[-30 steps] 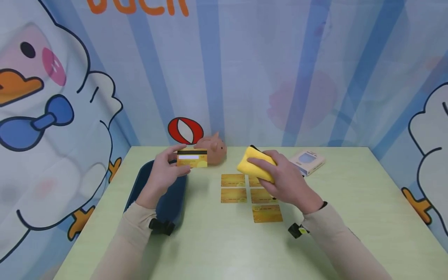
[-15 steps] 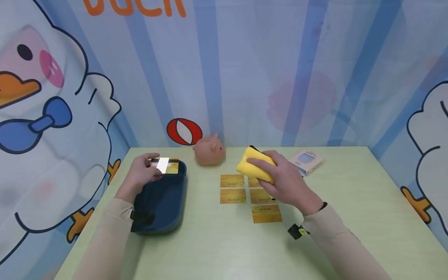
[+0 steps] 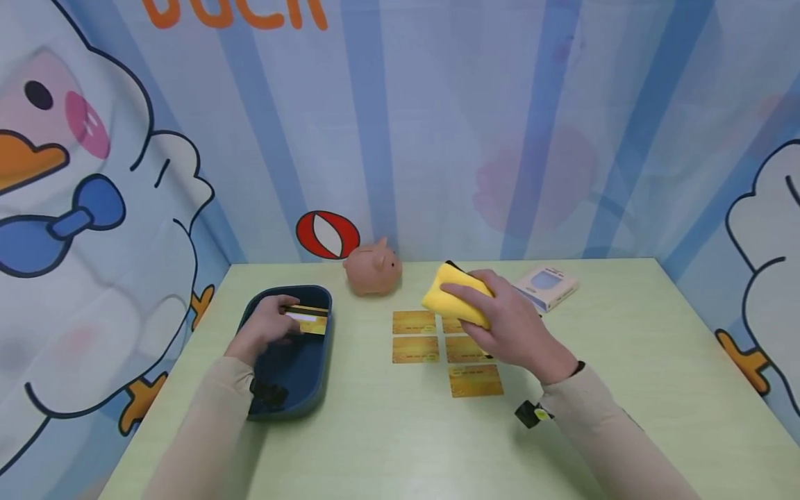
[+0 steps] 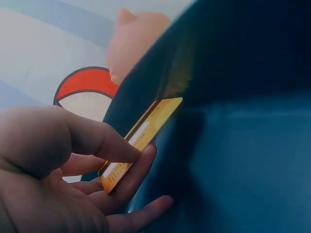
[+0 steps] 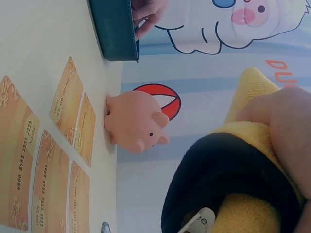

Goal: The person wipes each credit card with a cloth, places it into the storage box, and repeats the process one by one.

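Observation:
My left hand (image 3: 271,323) pinches a gold bank card (image 3: 312,322) between thumb and fingers, down inside the dark blue bin (image 3: 328,361). In the left wrist view the card (image 4: 160,116) has its striped back showing and is tilted close to the bin's wall. My right hand (image 3: 509,319) grips a soft yellow fuzzy thing (image 3: 453,295) with a black band, held up over the table. The right wrist view shows a white tag (image 5: 201,221) at that black band (image 5: 209,170). Several gold cards (image 3: 476,380) lie face up in rows below my right hand.
A pink piggy bank (image 3: 373,269) stands at the table's back edge, right of the bin. Behind my right hand lies a small white box (image 3: 548,286) with a blue oval. A printed curtain (image 3: 425,139) hangs close behind the table (image 3: 375,444).
My left hand has carried the card from in front of the piggy bank leftward over the bin, then down inside it. My right hand holds still with the yellow thing.

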The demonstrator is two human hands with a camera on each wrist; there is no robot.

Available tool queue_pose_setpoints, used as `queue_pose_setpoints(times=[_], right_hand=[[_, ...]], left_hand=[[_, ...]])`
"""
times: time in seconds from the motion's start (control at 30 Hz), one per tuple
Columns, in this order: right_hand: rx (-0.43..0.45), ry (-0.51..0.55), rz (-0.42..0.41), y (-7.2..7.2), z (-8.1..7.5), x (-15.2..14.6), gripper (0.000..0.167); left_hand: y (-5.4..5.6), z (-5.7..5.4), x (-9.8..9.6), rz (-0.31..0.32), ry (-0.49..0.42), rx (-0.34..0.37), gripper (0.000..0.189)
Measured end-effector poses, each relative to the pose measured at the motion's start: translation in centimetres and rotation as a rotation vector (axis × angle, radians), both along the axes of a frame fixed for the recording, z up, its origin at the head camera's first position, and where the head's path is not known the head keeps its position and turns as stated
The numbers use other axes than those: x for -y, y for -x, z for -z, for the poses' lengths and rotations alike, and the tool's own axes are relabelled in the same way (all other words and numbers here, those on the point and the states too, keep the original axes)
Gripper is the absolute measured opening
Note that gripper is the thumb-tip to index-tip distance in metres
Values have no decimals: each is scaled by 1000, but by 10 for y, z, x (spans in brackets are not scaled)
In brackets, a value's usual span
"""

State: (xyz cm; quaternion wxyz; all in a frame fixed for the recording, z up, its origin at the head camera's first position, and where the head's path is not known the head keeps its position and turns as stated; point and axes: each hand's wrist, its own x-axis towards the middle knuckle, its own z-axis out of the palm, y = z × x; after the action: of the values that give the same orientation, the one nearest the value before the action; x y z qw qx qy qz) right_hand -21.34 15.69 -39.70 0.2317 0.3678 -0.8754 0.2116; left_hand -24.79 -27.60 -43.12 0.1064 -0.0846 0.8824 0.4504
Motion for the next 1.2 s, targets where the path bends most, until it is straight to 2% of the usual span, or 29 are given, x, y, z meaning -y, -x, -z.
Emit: queue_pose_setpoints(times=[0.27, 0.63, 0.87, 1.0, 1.2], right_hand=[[3, -12, 6, 1, 2, -1, 56], [5, -19, 7, 0, 3, -1, 55], [4, -16, 3, 0, 2, -1, 55], [1, -17, 1, 0, 2, 0, 55], [7, -20, 3, -1, 2, 1, 55]], left_hand=[[-1, 5, -8, 12, -52, 37, 69], [6, 8, -13, 3, -59, 67, 70], [6, 8, -13, -16, -46, 90, 69], [4, 5, -15, -29, 22, 83, 68], [0, -1, -21, -22, 215, 45, 65]])
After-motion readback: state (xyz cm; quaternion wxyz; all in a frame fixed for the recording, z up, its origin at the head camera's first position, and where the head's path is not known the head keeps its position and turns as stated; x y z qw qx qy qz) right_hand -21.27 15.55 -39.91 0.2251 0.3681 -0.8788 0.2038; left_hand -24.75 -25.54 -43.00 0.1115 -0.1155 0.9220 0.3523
